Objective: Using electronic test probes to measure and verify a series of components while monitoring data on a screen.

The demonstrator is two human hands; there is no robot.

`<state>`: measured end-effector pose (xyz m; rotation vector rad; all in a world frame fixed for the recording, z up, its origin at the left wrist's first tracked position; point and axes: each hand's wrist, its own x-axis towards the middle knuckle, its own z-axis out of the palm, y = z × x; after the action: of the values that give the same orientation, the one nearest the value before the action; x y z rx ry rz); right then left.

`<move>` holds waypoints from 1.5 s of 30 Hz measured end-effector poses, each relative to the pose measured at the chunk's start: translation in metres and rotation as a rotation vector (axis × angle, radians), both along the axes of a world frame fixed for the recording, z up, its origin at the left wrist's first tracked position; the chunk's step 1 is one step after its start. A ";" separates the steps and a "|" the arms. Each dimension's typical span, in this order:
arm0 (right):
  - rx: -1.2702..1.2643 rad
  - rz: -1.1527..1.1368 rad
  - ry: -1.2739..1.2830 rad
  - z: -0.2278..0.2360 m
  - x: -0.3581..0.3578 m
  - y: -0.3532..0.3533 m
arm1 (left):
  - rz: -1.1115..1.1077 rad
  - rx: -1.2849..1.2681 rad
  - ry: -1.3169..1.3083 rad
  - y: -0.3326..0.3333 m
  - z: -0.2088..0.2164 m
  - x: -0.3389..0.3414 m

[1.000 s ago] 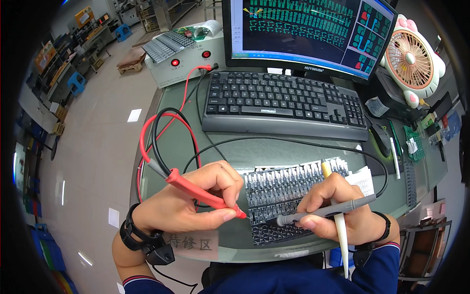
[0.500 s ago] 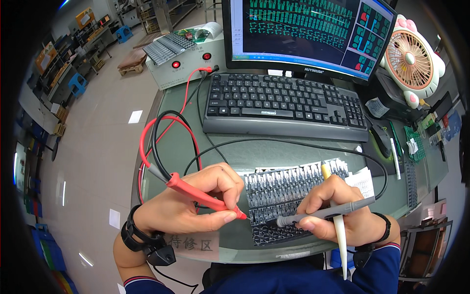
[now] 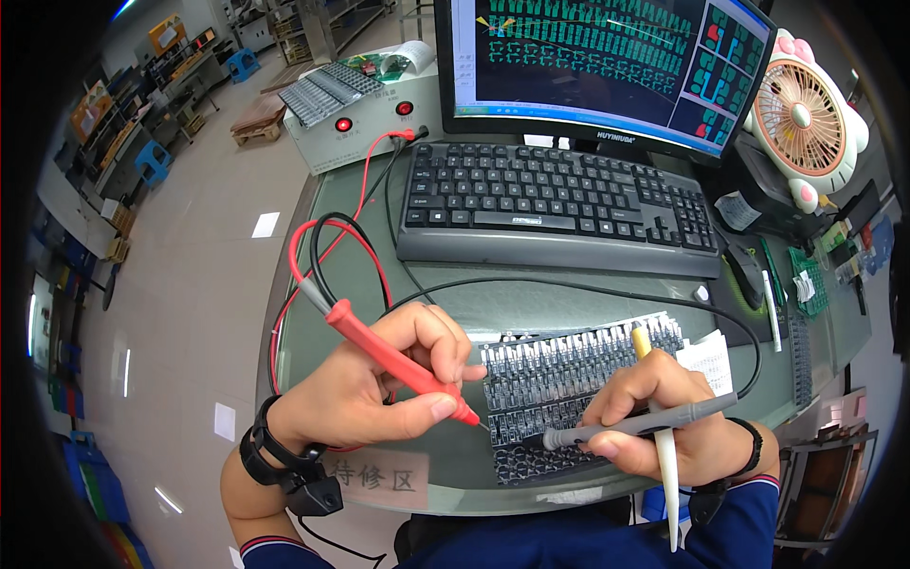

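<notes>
My left hand (image 3: 379, 379) grips a red test probe (image 3: 403, 360), whose tip points to the left edge of a dark circuit board panel (image 3: 569, 365). Whether that tip touches the panel I cannot tell. In my right hand (image 3: 654, 417) lies a grey test probe (image 3: 682, 414), aimed leftward over the panel's lower part. A slim white tool with a yellowish end (image 3: 667, 484) is tucked between the same fingers, slanting down toward me. The panel, covered in rows of small repeated boards, lies on the green desk mat (image 3: 441, 479) between both hands.
Beyond the panel are a black keyboard (image 3: 559, 204) and a monitor (image 3: 607, 66) showing a board layout. A white box with red lights (image 3: 365, 128) stands at far left, test leads plugged in. A mouse (image 3: 745, 275) and pink-white fan (image 3: 806, 119) are right. A black cable (image 3: 569, 282) loops across the desk.
The view has shifted slightly. My left fingers have changed position a little on the red probe, with one finger now stretched toward the panel. Both hands keep their probes near the same places.
</notes>
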<state>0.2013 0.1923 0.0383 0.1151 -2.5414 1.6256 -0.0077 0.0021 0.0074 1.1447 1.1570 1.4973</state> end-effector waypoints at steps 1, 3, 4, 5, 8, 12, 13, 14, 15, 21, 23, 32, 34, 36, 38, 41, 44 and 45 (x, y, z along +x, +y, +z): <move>-0.002 0.000 -0.001 -0.001 -0.001 0.000 | -0.007 -0.001 0.019 0.000 0.000 0.000; 0.009 0.007 0.018 -0.001 -0.001 0.001 | -0.017 0.001 0.033 0.000 -0.001 0.000; 0.008 0.007 0.017 -0.002 -0.001 0.001 | -0.025 0.005 0.047 0.000 -0.001 0.000; -0.011 0.007 0.019 -0.002 -0.001 0.001 | -0.025 0.004 0.047 0.000 -0.001 0.000; -0.025 0.010 0.026 -0.002 -0.002 0.001 | -0.026 0.001 0.055 0.000 -0.001 0.000; -0.004 0.013 0.037 -0.001 -0.002 0.001 | -0.029 0.008 0.072 0.000 -0.001 0.000; -0.005 0.014 0.037 0.000 -0.002 0.000 | -0.032 0.012 0.084 0.000 -0.001 0.000; 0.003 0.014 0.031 0.001 -0.002 0.000 | -0.032 0.012 0.084 0.000 -0.001 0.000; 0.010 0.015 0.026 0.001 -0.002 0.000 | -0.032 0.012 0.086 0.000 -0.001 0.000; 0.010 0.015 0.015 0.001 -0.001 0.001 | -0.024 0.010 0.076 0.000 -0.001 0.001; 0.019 0.012 0.002 0.002 -0.001 0.000 | -0.027 0.011 0.080 0.000 -0.002 0.001; 0.037 0.013 0.005 0.003 -0.002 0.001 | -0.025 0.001 0.153 0.000 0.001 0.002; 0.021 0.020 0.010 0.002 -0.002 0.001 | -0.020 0.011 0.166 0.000 0.000 0.003; 0.010 0.006 0.005 0.002 -0.002 0.001 | -0.016 0.009 0.130 0.000 0.000 0.003; 0.007 0.009 0.008 0.002 -0.002 0.001 | -0.012 0.006 0.094 0.000 0.000 0.003; 0.009 0.007 0.010 0.002 -0.002 0.000 | -0.011 0.007 0.092 -0.001 0.000 0.004; 0.021 0.003 0.007 0.002 -0.002 -0.001 | -0.014 0.020 0.108 -0.002 0.000 0.004; 0.027 0.004 0.005 0.002 -0.002 -0.001 | -0.012 0.011 0.122 -0.002 0.001 0.004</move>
<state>0.1991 0.1909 0.0405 0.1272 -2.5621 1.5903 -0.0040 -0.0003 0.0088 1.2630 1.2226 1.4429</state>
